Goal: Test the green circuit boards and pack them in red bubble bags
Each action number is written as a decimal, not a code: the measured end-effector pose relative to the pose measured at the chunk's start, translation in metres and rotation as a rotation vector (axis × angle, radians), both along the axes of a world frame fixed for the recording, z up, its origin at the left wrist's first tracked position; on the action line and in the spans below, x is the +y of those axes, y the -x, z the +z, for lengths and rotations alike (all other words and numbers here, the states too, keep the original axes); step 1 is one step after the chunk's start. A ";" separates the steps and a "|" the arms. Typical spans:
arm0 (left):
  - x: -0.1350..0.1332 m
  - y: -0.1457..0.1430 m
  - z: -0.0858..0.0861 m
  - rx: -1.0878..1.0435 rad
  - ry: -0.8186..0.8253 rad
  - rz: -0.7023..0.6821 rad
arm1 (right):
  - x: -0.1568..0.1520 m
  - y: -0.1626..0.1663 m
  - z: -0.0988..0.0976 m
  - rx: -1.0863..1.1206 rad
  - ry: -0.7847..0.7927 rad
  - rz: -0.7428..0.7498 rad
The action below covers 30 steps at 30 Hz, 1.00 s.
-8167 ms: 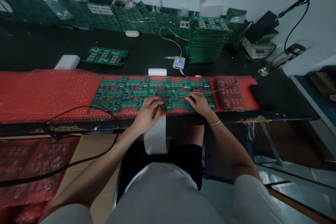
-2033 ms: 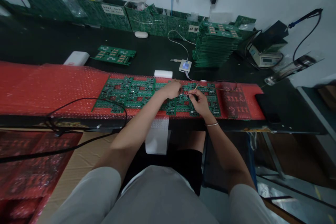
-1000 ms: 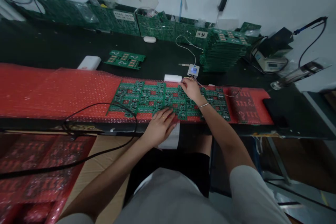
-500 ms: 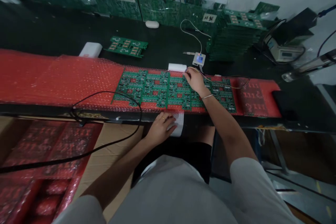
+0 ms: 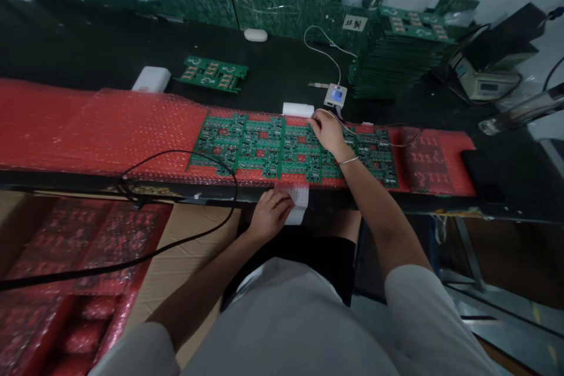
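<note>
My right hand (image 5: pixel 326 131) pinches the end of a thin cable (image 5: pixel 379 136) at the upper edge of a green circuit board panel (image 5: pixel 259 147). What tips the cable is hidden by my fingers. Several boards full of small parts make up the panel, which lies on red bubble wrap (image 5: pixel 145 129). At the table's front edge, the fingers of my left hand (image 5: pixel 271 211) are curled together on the left side of a white label sheet (image 5: pixel 299 197), which hangs over the edge. Behind my right hand stands a small white device with a lit screen (image 5: pixel 336 96).
A white cylinder (image 5: pixel 298 109) lies behind the panel. Farther back are a loose board (image 5: pixel 214 74), a tall stack of boards (image 5: pixel 396 64) and a white oval case (image 5: pixel 255 35). A black cable (image 5: pixel 176 244) loops over the front edge. An open carton (image 5: pixel 194 235) holds red-wrapped boards.
My left fingers, more spread before, have drawn together at the label sheet. My right hand keeps its pinch at nearly the same spot on the panel. The view has shifted slightly.
</note>
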<state>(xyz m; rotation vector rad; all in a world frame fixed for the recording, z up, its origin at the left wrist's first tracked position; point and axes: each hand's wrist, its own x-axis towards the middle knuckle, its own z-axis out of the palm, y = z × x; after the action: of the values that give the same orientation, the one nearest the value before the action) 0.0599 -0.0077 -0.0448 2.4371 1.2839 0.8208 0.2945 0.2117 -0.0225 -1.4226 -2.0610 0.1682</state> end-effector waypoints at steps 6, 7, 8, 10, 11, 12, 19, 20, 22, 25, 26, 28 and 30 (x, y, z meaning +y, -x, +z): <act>0.000 0.000 0.001 0.033 -0.039 0.011 | -0.001 0.002 0.004 -0.030 0.025 -0.009; 0.000 0.000 0.000 0.037 -0.052 0.006 | -0.001 0.002 0.004 -0.034 0.033 -0.010; 0.001 0.000 0.000 0.037 -0.070 0.001 | -0.002 0.002 0.005 -0.037 0.039 -0.012; 0.002 0.000 -0.001 0.022 -0.108 -0.004 | -0.002 0.002 0.005 -0.039 0.038 -0.015; 0.001 0.000 -0.002 0.012 -0.117 -0.003 | -0.002 0.003 0.004 -0.037 0.031 -0.015; 0.001 -0.001 -0.002 0.002 -0.117 0.003 | -0.002 0.003 0.004 -0.034 0.022 -0.016; -0.001 -0.004 0.027 -0.161 -0.035 0.029 | -0.001 0.005 0.001 -0.037 -0.010 -0.023; 0.006 -0.005 0.038 -0.185 -0.020 0.029 | -0.001 0.005 0.001 -0.034 -0.017 -0.023; 0.031 -0.011 0.058 -0.213 0.013 0.050 | -0.003 0.005 0.002 -0.009 -0.048 -0.021; 0.093 -0.028 0.077 -0.212 0.065 0.087 | -0.005 0.004 0.005 0.055 -0.098 -0.045; 0.116 -0.035 0.078 -0.189 0.096 0.085 | -0.006 0.004 0.005 0.072 -0.100 -0.058; 0.158 -0.051 0.076 -0.135 0.167 0.082 | -0.006 0.004 0.006 0.086 -0.086 -0.076; 0.188 -0.064 0.068 -0.081 0.209 0.068 | -0.006 0.005 0.006 0.077 -0.070 -0.081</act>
<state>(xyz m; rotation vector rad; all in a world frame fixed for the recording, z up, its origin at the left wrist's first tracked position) 0.1236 0.1801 0.0231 2.1875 1.3555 0.7526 0.2897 0.2060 -0.0167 -1.4320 -1.9248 0.1142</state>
